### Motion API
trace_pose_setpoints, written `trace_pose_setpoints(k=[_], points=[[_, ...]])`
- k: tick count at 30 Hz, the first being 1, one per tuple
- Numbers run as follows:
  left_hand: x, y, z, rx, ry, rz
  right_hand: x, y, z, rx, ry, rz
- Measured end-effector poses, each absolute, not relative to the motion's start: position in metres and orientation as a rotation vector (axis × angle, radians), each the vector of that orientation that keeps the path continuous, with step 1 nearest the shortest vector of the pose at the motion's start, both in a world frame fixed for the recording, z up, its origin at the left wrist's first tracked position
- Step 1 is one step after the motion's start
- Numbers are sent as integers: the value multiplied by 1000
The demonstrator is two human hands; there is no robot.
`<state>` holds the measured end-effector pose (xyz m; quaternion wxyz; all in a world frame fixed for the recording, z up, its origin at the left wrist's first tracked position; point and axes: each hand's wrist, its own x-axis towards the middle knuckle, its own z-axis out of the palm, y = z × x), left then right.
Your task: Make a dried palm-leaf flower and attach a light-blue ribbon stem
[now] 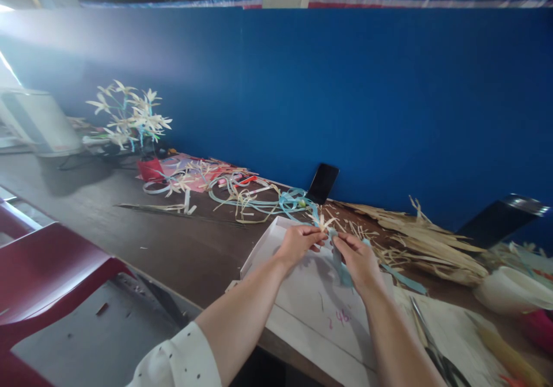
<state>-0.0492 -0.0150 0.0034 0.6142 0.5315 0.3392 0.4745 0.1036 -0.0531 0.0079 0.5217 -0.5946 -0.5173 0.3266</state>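
My left hand [302,242] pinches the base of a small flower [322,222] made of pale, dried leaf strips, its petals pointing up and away from me. Close beside it, my right hand [356,255] grips a light blue ribbon [341,269] between thumb and fingers, and the ribbon's tail hangs below. Whether the ribbon touches the flower's stem is hidden by the fingers. Both hands are above a shallow white cardboard box [302,312] with pink handwriting on it. Scissors [432,344] lie to the right of the box.
Dried leaves [415,237] spread along the blue partition [367,93]. A phone [324,182] leans there, near tangled ribbon and leaf scraps [259,203]. Finished pale flowers [147,119] stand in a red pot [150,170]. A white bowl [514,289] sits right; a red chair [56,266] is left.
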Motion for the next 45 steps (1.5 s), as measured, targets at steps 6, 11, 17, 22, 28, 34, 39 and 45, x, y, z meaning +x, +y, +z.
trace_pose_setpoints(k=[6,11,17,22,28,34,39,45], points=[[-48,-13,4,1211,755,1106,103,-53,10,-1420,-1230,759],[-50,-15,6,1199,777,1156,101,-56,14,-1449,-1232,746],[-48,-12,4,1170,711,1176,101,-55,13,-1420,-1210,760],[-48,-11,2,1200,746,1146,103,-54,10,-1356,-1226,783],[-50,-12,5,1220,794,1136,99,-59,19,-1397,-1290,672],[-49,-11,2,1208,819,1112,98,-60,17,-1448,-1438,329],[-48,-10,2,1191,837,1086,101,-58,11,-1406,-1472,251],[-49,-11,2,1188,838,1098,101,-59,13,-1362,-1529,110]])
